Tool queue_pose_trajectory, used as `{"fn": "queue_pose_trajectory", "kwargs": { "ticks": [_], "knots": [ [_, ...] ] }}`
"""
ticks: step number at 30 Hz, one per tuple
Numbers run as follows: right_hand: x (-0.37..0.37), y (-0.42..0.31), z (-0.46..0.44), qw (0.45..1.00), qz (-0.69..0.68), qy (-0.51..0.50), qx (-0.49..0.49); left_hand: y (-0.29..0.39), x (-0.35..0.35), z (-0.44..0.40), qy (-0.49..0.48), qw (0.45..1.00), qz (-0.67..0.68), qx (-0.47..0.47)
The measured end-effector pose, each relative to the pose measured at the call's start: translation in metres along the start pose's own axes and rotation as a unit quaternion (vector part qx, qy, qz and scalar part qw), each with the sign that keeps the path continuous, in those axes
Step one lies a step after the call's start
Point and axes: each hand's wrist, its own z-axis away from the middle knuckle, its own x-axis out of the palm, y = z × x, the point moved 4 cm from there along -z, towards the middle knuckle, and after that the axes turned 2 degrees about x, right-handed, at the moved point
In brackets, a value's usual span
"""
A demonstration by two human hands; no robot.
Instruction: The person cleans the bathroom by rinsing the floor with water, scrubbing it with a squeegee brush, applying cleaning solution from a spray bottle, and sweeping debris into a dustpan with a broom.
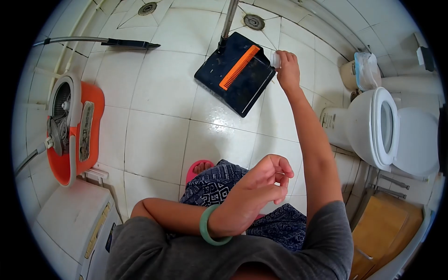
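Note:
My right hand (pixel 288 71) reaches far forward and is closed on a small white object (pixel 275 60), perhaps a wad of tissue; its exact kind does not show. The object is at the right edge of a black dustpan (pixel 210 72), which lies on the tiles. Across the dustpan runs an orange comb-like strip (pixel 239 67), and a metal handle (pixel 229 18) rises from its back corner. Near my body, my left hand (pixel 254 191) hangs in the air over my lap with loosely bent fingers and nothing visible in them. A green bangle (pixel 205 227) circles that wrist.
To the left stands an orange mop bucket (pixel 93 121) with a mop inside. A black-headed floor tool (pixel 130 44) lies beyond it. A white toilet (pixel 366 123) with its lid raised and a lined bin (pixel 359 72) are on the right. Two drains (pixel 254 22) sit at the back.

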Motion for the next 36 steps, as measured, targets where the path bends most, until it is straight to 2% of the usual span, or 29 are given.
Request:
{"fn": "queue_pose_trajectory", "kwargs": {
  "ticks": [2,4,6,7,8,10,13,14,16,17,19,20,21,22,24,25,27,28,29,31,32,34,36],
  "knots": [
    [0.002,0.002,0.001,0.999,-0.034,0.019,0.009,0.0,0.001,-0.001,0.001,1.0,0.0,-0.001],
    [0.006,-0.002,0.005,0.999,-0.017,-0.017,-0.022,-0.002,0.002,0.0,0.004,1.0,0.001,-0.004],
    [0.002,0.005,0.007,0.994,-0.052,0.056,0.082,-0.003,0.002,-0.001,0.005,1.0,0.004,-0.005],
    [0.004,-0.001,0.007,0.997,-0.062,0.03,0.022,-0.003,0.002,-0.002,0.005,1.0,0.003,-0.004],
    [0.007,-0.006,0.008,0.998,-0.054,-0.036,-0.011,-0.003,0.002,-0.001,0.001,1.0,0.005,-0.002],
    [0.008,0.0,0.013,0.993,-0.094,0.019,0.071,-0.004,0.002,-0.001,-0.003,1.0,0.006,0.0],
    [0.014,-0.003,0.023,0.992,-0.12,0.014,0.033,-0.005,0.002,-0.002,-0.001,1.0,-0.002,0.0],
    [0.015,-0.012,0.026,0.994,-0.097,-0.055,0.003,-0.005,0.002,-0.002,-0.003,1.0,-0.003,0.004],
    [0.019,-0.001,0.036,0.985,-0.119,0.036,0.119,-0.006,0.003,-0.002,-0.009,1.0,-0.006,0.003],
    [0.021,0.003,0.038,0.985,-0.117,0.04,0.121,-0.005,0.002,-0.002,-0.009,1.0,-0.008,0.004],
    [0.033,0.007,0.043,0.969,-0.209,-0.038,0.124,-0.006,0.003,-0.003,-0.01,1.0,-0.015,-0.003],
    [0.036,0.011,0.049,0.945,-0.27,-0.038,0.179,-0.007,0.002,-0.004,-0.004,1.0,-0.009,-0.001],
    [0.059,0.025,0.058,0.897,-0.367,-0.019,0.244,-0.008,0.002,-0.006,-0.001,1.0,-0.004,0.002],
    [0.078,0.038,0.065,0.835,-0.459,0.004,0.303,-0.01,0.004,-0.009,-0.01,1.0,-0.01,-0.006],
    [0.067,0.024,0.073,0.67,-0.639,-0.016,0.377,-0.013,0.002,-0.014,0.023,1.0,-0.006,0.002],
    [0.067,0.025,0.078,0.62,-0.688,-0.027,0.375,-0.017,0.003,-0.017,0.006,1.0,-0.016,-0.015],
    [0.057,0.026,0.086,0.445,-0.818,0.012,0.363,-0.021,0.001,-0.022,0.048,0.999,-0.018,-0.016],
    [0.037,0.024,0.086,0.387,-0.877,0.007,0.284,-0.026,0.006,-0.024,0.022,0.998,-0.028,-0.051],
    [0.01,0.022,0.092,0.346,-0.904,0.005,0.252,-0.028,0.007,-0.026,0.06,0.997,-0.044,-0.026],
    [-0.036,0.03,0.112,0.334,-0.925,-0.042,0.173,-0.032,0.009,-0.031,0.095,0.993,-0.072,-0.008],
    [-0.06,0.034,0.132,0.339,-0.913,-0.039,0.223,-0.035,0.01,-0.029,0.101,0.991,-0.085,-0.018],
    [-0.104,0.054,0.173,0.322,-0.909,-0.065,0.256,-0.036,0.006,-0.036,0.105,0.988,-0.106,-0.031],
    [-0.144,0.082,0.235,0.356,-0.889,-0.031,0.286,-0.035,0.006,-0.046,0.078,0.984,-0.16,-0.008]
  ]
}}
